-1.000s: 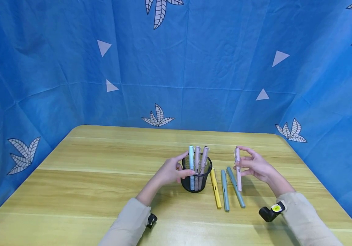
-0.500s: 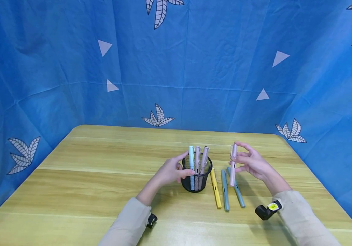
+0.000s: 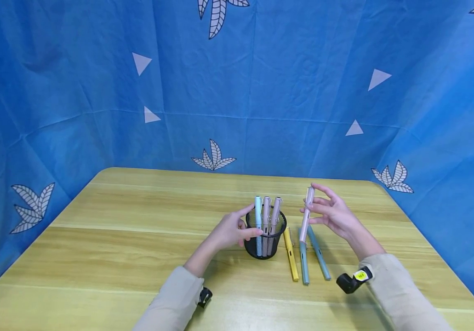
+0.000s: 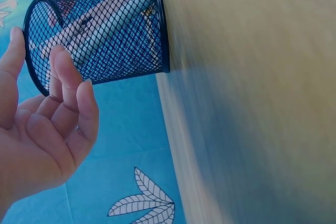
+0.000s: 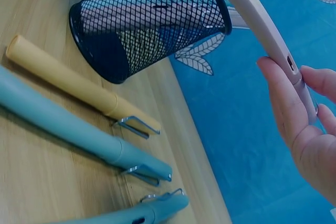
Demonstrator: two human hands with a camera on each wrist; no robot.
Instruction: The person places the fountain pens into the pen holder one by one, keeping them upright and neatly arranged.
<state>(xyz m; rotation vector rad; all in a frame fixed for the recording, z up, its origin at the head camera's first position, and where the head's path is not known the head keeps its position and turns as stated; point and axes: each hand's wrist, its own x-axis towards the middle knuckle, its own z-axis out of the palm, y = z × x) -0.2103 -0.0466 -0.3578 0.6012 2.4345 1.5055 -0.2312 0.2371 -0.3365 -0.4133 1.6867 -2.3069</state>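
A black mesh pen holder (image 3: 277, 243) stands upright with a light blue pen (image 3: 258, 211) and two mauve pens (image 3: 266, 211) inside. My left hand (image 3: 229, 231) holds it at the rim, thumb on the near side and index finger on the far left side; the other fingers are curled beside the mesh (image 4: 105, 40) in the left wrist view. To the right, my right hand (image 3: 336, 215) pinches a pale pink pen (image 3: 306, 216) near its capped end. That pen is in the air, tilted, its lower end overlapping a teal pen (image 3: 305, 264) in the head view.
A yellow pen (image 3: 291, 257) lies just right of the holder. Beyond the teal pen is a second teal pen (image 3: 319, 257). All three rest on the wooden table (image 3: 117, 239). A blue patterned curtain (image 3: 303, 82) hangs behind the table.
My right hand has moved left and upward with the pale pink pen, which now slants with its lower end toward the left. The left hand and the pen holder have stayed in place.
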